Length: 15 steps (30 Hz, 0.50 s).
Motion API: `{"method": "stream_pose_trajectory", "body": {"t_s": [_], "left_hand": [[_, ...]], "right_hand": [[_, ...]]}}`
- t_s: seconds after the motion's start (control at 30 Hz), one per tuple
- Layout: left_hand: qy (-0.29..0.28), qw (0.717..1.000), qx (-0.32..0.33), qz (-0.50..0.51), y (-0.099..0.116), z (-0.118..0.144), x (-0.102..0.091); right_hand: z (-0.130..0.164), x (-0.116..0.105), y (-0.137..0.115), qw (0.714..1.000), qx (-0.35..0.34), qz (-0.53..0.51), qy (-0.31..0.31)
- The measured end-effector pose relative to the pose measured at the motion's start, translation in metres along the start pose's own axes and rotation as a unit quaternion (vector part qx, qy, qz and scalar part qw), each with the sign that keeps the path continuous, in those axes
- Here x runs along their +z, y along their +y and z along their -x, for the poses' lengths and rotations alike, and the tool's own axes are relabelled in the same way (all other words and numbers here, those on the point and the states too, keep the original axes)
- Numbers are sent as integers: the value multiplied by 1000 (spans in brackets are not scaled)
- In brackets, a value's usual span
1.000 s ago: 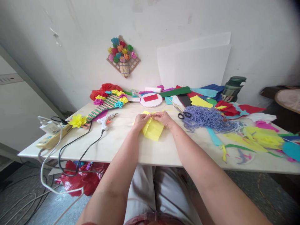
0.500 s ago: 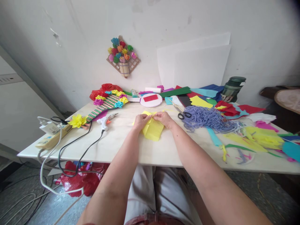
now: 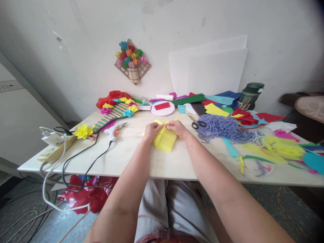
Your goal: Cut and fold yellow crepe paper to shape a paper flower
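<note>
Left hand (image 3: 152, 131) and right hand (image 3: 178, 128) pinch yellow paper (image 3: 165, 141) at frame center, seemingly to steady its upper folds.

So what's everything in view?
Thin sheet: one, yellow, centre
Glue gun: one, white, left
Power strip: one, cream, left
Flowered panel: one, green, left
Bags: at least two, red, left
Oval disc: one, white, back
Yarn: one heap, lavender, right
Scissors: one, black, by yarn
Flat scraps: many, mixed colours, back and right
Container: one, green, back right
Large sheets: two, white, wall
Flower hanging: one, multicoloured, wall
Cabinet: one, pale, left
Cables: several, black and white, left
Table: one, white, centre
Left fingers: several, on sheet
Right fingers: several, on sheet
</note>
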<state>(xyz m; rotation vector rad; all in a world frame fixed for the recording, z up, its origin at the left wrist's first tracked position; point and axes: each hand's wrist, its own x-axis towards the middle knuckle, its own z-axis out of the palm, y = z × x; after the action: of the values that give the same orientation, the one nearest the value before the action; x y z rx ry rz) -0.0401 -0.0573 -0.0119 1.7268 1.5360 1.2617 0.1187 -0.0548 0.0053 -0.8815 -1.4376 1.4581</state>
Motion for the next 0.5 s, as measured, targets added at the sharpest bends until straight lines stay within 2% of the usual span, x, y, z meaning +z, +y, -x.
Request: {"method": "stream_pose_trajectory", "body": {"t_s": [0.33, 0.5], "left_hand": [[11, 998, 5, -56, 5, 1, -1], [11, 998, -5, -62, 7, 2, -1]], "right_hand": [[2, 2, -3, 1000, 13, -9, 5], [3, 1, -4, 1000, -21, -18, 8]]}}
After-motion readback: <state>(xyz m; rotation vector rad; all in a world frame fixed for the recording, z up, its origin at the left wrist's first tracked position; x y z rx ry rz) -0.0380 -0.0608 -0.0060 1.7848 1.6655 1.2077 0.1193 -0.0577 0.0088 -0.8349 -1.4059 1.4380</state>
